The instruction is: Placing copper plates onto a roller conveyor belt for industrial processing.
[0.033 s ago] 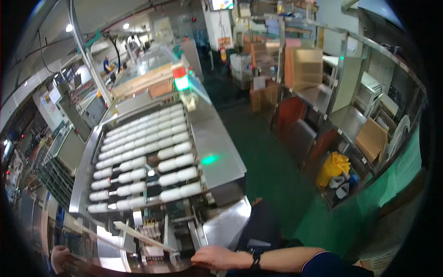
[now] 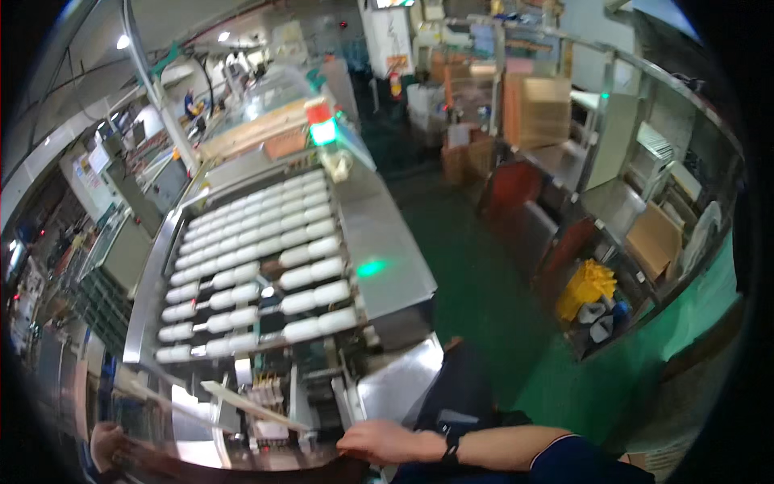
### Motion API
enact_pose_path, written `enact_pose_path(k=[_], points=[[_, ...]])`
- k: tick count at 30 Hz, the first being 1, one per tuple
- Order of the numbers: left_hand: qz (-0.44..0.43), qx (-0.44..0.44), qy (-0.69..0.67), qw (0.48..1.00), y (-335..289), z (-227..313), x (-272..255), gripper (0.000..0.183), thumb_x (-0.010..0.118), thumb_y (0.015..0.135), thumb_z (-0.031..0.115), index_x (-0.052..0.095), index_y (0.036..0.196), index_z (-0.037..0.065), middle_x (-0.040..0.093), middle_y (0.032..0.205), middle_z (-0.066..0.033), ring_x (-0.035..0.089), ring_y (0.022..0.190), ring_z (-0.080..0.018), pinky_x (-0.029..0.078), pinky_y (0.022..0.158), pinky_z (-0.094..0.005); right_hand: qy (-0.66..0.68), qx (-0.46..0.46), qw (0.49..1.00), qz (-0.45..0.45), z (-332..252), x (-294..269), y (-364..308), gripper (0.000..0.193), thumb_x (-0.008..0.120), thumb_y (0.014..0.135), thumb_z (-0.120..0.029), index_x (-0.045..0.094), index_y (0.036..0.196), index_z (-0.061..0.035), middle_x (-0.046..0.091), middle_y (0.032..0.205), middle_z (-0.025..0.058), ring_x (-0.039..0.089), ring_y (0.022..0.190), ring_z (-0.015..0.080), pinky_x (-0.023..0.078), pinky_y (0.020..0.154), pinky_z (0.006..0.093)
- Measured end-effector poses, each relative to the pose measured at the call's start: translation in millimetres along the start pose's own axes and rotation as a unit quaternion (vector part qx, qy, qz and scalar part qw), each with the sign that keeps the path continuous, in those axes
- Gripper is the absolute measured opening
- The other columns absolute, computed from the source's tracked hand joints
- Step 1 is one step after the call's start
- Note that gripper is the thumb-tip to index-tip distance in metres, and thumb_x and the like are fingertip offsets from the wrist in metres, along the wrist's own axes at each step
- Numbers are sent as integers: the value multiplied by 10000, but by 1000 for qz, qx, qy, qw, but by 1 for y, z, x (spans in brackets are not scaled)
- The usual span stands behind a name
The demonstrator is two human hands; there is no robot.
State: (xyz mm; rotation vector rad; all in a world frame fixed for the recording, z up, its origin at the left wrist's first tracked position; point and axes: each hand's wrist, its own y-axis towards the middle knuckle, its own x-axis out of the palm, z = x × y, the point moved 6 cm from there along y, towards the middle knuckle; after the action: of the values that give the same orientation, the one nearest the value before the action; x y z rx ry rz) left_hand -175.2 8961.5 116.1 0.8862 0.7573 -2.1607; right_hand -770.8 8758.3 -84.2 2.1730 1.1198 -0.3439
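Left hand (image 2: 109, 445), right hand (image 2: 385, 441), white rollers (image 2: 235, 275) beyond both

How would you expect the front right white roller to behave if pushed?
The roller would probably spin rather than roll away, since it sits on a shaft. Its straight, unsagging shape suggests stiffness. Tipping seems unlikely inside the metal frame.
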Motion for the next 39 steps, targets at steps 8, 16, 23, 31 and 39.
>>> enact_pose_path(k=[8, 16, 23, 31, 39], points=[[-58, 2, -9, 998, 23, -8, 13, 318, 690, 925, 274, 674, 1006, -33, 699, 811, -93, 697, 680, -199, 571, 639, -334, -82, 4, 994, -65, 7, -14, 1, 299, 712, 833, -192, 652, 1116, -115, 668, 961, 74, 648, 901, 319, 522, 774, 420], [-17, -34, 94, 995, -11, 25, 16, 362, 695, 921, 267, 688, 1113, -41, 706, 854, -75, 697, 726, -176, 531, 649, -301, -106, 5, 990, -91, 10, -5, 0, 349, 715, 820, -158, 647, 1160, -109, 675, 999, 72, 637, 913, 309, 510, 785, 406], [1, -34, 134, 990, -13, 32, 16, 398, 703, 895, 295, 701, 1128, -27, 727, 888, -82, 689, 761, -162, 530, 658, -309, -105, -2, 990, -94, 15, -4, -1, 361, 720, 811, -146, 650, 1164, -113, 673, 997, 74, 638, 912, 308, 510, 782, 411], [-13, -16, 152, 988, -6, 47, 27, 376, 704, 883, 281, 703, 1107, -20, 728, 881, -76, 700, 756, -155, 528, 672, -304, -99, -2, 992, -73, 17, -10, 0, 377, 677, 821, -93, 647, 1196, -105, 663, 1008, 93, 635, 917, 323, 506, 782, 416], [-36, -31, 102, 994, 17, 33, 24, 407, 712, 884, 237, 668, 1190, -27, 700, 954, -84, 688, 815, -174, 557, 727, -324, -123, -33, 990, -58, 21, -12, 6, 460, 675, 759, -41, 642, 1213, -112, 662, 1055, 72, 623, 927, 295, 502, 775, 404]])
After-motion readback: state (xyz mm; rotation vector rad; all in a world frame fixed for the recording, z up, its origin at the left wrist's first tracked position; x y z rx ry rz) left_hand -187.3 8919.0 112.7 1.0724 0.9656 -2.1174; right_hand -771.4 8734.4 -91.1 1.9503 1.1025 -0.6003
